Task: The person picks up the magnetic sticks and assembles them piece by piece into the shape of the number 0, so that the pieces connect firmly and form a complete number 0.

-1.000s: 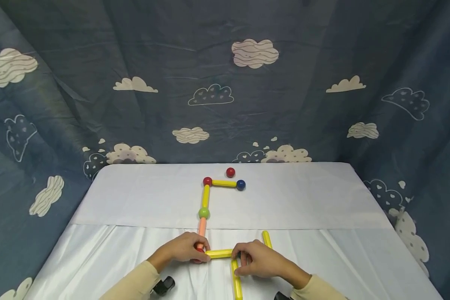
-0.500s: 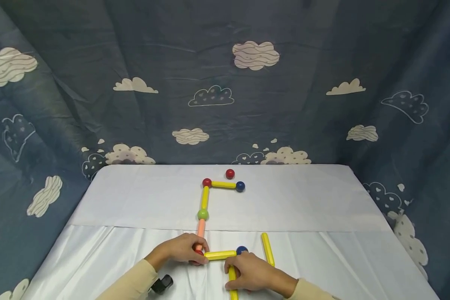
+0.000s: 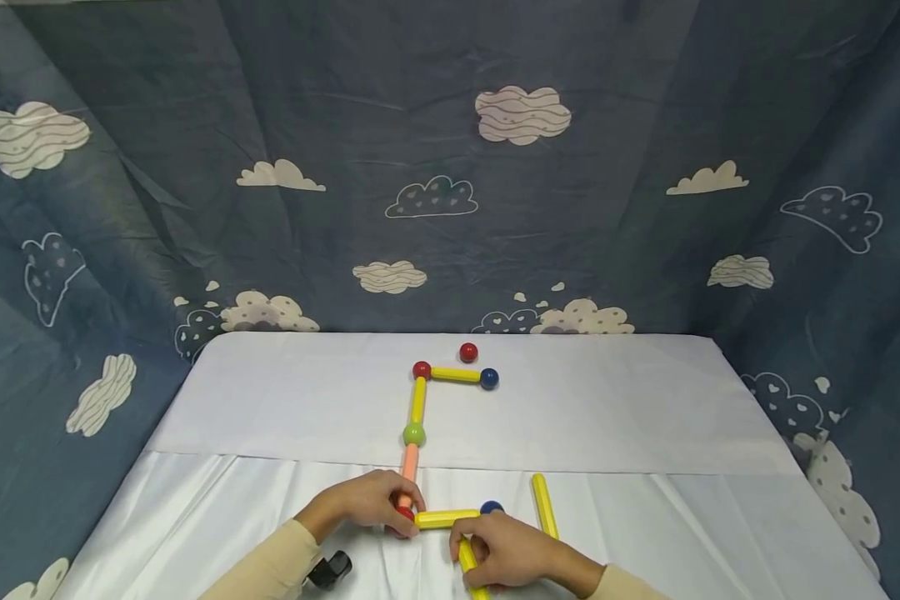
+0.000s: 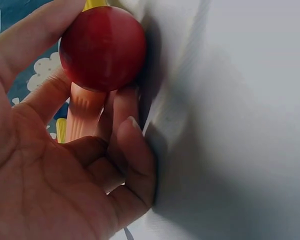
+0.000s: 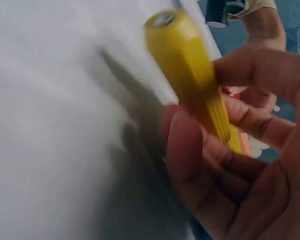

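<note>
In the head view, my left hand (image 3: 367, 502) holds a red ball (image 4: 104, 49) between thumb and fingers. A salmon magnetic stick (image 3: 410, 462) runs from that ball to a green ball (image 3: 414, 434). A yellow stick (image 3: 447, 519) stretches right from the red ball to a blue ball (image 3: 491, 507), partly covered by my right hand. My right hand (image 3: 510, 550) pinches another yellow stick (image 5: 187, 65), whose metal-tipped end faces the right wrist camera. Whether its far end touches the blue ball cannot be told.
Farther back, a yellow stick (image 3: 417, 401) links the green ball to a red ball (image 3: 422, 371); another yellow stick (image 3: 456, 375) continues to a blue ball (image 3: 489, 379). A loose red ball (image 3: 468, 352) lies behind. A separate yellow stick (image 3: 545, 506) lies beyond my right hand.
My right hand has shifted toward the front edge, uncovering part of the near blue ball. The stick it pinches now slants more. My left hand stays at the red ball.
</note>
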The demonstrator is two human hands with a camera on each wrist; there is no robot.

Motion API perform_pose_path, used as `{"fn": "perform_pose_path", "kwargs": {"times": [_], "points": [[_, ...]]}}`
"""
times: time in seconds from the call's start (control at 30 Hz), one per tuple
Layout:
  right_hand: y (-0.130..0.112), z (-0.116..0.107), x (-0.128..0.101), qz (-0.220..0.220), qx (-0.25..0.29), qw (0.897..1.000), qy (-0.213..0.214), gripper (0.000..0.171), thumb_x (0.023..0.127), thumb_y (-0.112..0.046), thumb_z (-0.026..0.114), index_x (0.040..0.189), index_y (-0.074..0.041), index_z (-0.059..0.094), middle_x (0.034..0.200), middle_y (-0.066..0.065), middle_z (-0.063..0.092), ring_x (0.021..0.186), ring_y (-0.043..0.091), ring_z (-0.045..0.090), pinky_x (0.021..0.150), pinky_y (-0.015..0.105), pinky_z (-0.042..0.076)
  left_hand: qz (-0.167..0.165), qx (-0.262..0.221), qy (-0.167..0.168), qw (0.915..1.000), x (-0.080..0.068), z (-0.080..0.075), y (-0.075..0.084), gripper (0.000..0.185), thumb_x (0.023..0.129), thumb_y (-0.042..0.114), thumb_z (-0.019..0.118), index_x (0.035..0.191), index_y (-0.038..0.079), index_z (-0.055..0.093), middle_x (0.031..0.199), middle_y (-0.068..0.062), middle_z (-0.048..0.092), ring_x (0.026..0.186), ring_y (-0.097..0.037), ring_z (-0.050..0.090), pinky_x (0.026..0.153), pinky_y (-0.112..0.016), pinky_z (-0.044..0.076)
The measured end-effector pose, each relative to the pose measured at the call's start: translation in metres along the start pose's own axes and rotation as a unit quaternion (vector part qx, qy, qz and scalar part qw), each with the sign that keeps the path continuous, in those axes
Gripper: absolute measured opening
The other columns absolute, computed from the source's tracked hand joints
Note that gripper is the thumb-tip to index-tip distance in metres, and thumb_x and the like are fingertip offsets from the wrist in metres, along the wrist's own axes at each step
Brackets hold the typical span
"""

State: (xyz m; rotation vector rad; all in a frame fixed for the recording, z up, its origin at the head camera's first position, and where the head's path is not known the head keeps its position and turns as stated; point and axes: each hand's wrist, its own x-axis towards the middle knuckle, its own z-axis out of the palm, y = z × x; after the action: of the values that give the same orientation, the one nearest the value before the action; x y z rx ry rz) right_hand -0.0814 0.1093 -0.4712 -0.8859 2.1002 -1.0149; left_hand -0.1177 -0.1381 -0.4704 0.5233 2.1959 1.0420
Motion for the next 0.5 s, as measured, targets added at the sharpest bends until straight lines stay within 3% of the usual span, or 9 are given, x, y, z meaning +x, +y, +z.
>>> {"fn": "perform_pose_path", "kwargs": {"times": [0.1, 0.2, 0.5], "points": [[0.001, -0.005, -0.001, -0.026, 0.089, 0.995, -0.024, 0.018, 0.084, -0.004, 0.068, 0.101, -0.007, 0.061, 0.059, -0.013, 0.050, 0.043, -0.004, 0.045, 0.043, 0.011, 0.034, 0.003, 0.011, 0.001, 0.9999, 0.001, 0.001, 0.000, 0.017, 0.077, 0.013, 0.081, 0.090, 0.015, 0.070, 0.069, 0.005, 0.056, 0.062, -0.007, 0.047, 0.058, -0.022, 0.034], [0.002, -0.012, -0.002, -0.027, 0.126, 0.991, -0.028, 0.021, 0.087, -0.004, 0.065, 0.107, -0.004, 0.059, 0.063, -0.010, 0.052, 0.046, 0.000, 0.047, 0.046, 0.012, 0.037, 0.006, 0.014, -0.001, 0.9999, 0.001, 0.001, 0.000, 0.017, 0.077, 0.014, 0.081, 0.090, 0.016, 0.070, 0.069, 0.005, 0.055, 0.063, -0.007, 0.047, 0.058, -0.022, 0.034], [0.005, -0.045, 0.003, 0.053, 0.185, 0.980, 0.043, 0.043, 0.089, -0.003, 0.064, 0.128, -0.003, 0.046, 0.071, 0.003, 0.057, 0.051, 0.013, 0.054, 0.052, 0.023, 0.047, -0.008, 0.021, -0.018, 0.9996, 0.000, -0.002, 0.005, 0.018, 0.079, 0.015, 0.079, 0.093, 0.016, 0.069, 0.073, 0.006, 0.057, 0.066, -0.008, 0.050, 0.063, -0.025, 0.035]]}}
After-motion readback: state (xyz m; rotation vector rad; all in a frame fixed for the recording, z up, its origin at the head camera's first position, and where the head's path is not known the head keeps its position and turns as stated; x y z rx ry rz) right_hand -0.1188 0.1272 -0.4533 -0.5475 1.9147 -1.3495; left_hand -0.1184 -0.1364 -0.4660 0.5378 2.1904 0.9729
